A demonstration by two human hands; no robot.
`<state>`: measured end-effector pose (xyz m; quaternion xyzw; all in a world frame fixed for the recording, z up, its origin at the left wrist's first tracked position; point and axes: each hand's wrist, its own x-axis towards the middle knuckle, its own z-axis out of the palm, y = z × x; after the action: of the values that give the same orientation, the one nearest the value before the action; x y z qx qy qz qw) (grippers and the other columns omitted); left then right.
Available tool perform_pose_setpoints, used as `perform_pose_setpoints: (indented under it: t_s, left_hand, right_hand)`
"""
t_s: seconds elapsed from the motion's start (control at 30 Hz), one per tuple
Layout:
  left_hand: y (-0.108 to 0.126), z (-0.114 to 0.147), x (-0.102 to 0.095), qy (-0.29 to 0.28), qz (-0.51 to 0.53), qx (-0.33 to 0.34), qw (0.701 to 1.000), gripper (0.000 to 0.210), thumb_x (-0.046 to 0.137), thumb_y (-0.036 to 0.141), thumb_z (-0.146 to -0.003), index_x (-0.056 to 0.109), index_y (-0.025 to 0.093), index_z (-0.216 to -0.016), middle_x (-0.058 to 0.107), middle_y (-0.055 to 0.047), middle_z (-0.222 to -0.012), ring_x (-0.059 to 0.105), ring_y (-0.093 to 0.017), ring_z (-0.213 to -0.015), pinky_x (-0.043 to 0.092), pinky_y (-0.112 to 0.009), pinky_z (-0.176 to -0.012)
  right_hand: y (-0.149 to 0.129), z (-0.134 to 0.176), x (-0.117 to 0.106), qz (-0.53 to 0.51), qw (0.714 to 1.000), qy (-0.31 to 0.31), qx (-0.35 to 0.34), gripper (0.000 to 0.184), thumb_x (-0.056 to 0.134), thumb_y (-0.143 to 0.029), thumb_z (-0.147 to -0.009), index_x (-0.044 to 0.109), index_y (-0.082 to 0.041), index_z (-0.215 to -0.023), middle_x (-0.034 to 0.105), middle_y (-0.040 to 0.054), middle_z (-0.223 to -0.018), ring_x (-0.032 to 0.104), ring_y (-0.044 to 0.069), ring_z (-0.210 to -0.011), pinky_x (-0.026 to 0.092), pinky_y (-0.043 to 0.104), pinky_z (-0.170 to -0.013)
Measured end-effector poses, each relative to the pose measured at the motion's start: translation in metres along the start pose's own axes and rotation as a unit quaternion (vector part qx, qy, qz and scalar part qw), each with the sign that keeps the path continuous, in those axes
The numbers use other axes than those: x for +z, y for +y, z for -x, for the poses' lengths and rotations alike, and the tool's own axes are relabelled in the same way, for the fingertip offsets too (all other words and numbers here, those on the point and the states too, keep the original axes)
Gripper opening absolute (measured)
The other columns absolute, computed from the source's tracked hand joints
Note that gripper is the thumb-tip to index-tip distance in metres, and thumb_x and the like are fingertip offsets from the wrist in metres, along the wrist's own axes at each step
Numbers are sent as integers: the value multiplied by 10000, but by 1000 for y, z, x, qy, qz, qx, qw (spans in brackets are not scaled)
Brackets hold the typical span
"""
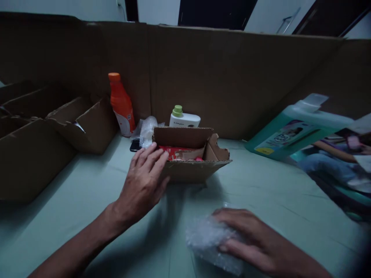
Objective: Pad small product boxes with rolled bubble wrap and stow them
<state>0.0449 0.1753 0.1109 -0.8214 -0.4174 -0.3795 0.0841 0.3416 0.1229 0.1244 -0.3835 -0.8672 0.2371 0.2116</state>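
Head view: on a pale green surface [275, 189], a small open-topped cardboard box [188, 172] sits at the centre, a red packet [179, 153] showing inside. The two hands are well apart. The left hand [146, 179], fingers extended and slightly spread, is at the left end of the box; whether it touches is hard to tell. Nearer and to the right, the right hand [249, 237], blurred, is clamped on a bubble-wrapped bundle [207, 237]; its contents cannot be made out. Beyond the box stands a white bottle [184, 121] with a green cap; left of it are more bubble wrap [148, 130] and an orange bottle [123, 106]. Larger cardboard boxes [34, 162] stand on the left. A jug of green liquid [290, 133] leans far right, near a partly visible person [321, 166].
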Motion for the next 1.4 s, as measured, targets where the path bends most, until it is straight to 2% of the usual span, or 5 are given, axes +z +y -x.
perform_pose_setpoints:
  t_s: [0.2,0.43,0.57,0.97,1.4]
  left_hand:
    - [-3,19,26,21,33,31,999,232,571,43,-915,649,186,-1079,734,-59,-1014,606,-263,-1215,321,-545,-1170]
    - [-6,13,23,44,59,12,997,204,572,54,-923,657,175,-1063,744,-54,-987,673,-217,-1005,326,-551,-1145]
    - [-7,2,22,43,51,-1,998,182,568,67,-927,656,167,-1052,735,-43,-921,655,-195,-910,323,-544,-1129]
    - [-14,-10,24,41,37,-20,998,147,560,128,-947,636,192,-1056,703,-13,-856,634,-184,-847,357,-505,-1105]
    - [-13,-7,26,40,22,-15,999,147,565,119,-944,619,183,-1064,714,-29,-882,639,-191,-832,358,-517,-1094]
  right_hand:
    - [0,-62,-74,65,945,316,54,265,670,-377,-913,663,-381,-1178,741,38,-1083,706,227,-938,578,349,-742]
    - [28,-175,-51,82,978,-172,82,91,608,-192,-827,688,-210,-865,714,9,-793,634,174,-684,459,271,-598]
    - [40,-194,-23,99,950,-279,97,65,640,-169,-817,680,-213,-789,709,2,-761,619,162,-666,416,251,-577]
    - [58,-192,-44,-37,948,-281,147,169,587,-257,-874,749,-228,-912,756,14,-836,675,186,-705,500,292,-615]
    - [4,-172,-65,292,950,-74,85,161,662,-370,-878,732,-226,-894,730,37,-818,685,232,-787,471,325,-702]
